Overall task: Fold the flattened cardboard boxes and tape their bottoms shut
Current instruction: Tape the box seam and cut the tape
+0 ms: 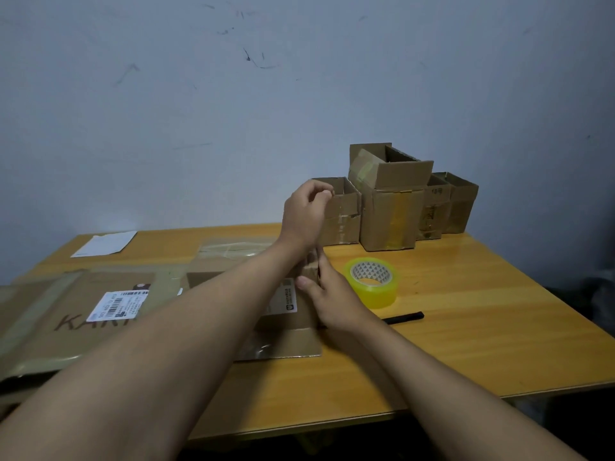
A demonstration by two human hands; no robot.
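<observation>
Head view, judged as early in folding one more box: shows the left hand [304, 212] raised above the table [466, 327], thumb and forefinger pinched together near the rim of the nearest folded box [339, 211] — cannot tell whether holding a tape end or nothing at all. Shows the right hand [327, 294] lower down, fingers straight and pressed against the edge of a small flattened box [286, 331] lying at the table's middle, partly hidden under the left forearm. To do this step well: keep the right hand steadying that edge, lift the panel until the sleeve squares up, then turn the bottom flaps in, short ones first, before reaching for tape. Keep the tape roll [372, 282] just beside the right hand, as now, and press each strip flat across the seam so no flap springs back.

Counted: four folded boxes standing upright in a row against the wall [199, 111], at the table's far edge — tallest second from left. At least three flattened pieces of cardboard on the left and middle, a large flattened box [76, 321] with a label among them; overlap makes an exact count unsure. One roll of yellowish tape, one black pen [404, 317] near the roll, one white sheet [104, 244] at the far left corner
</observation>
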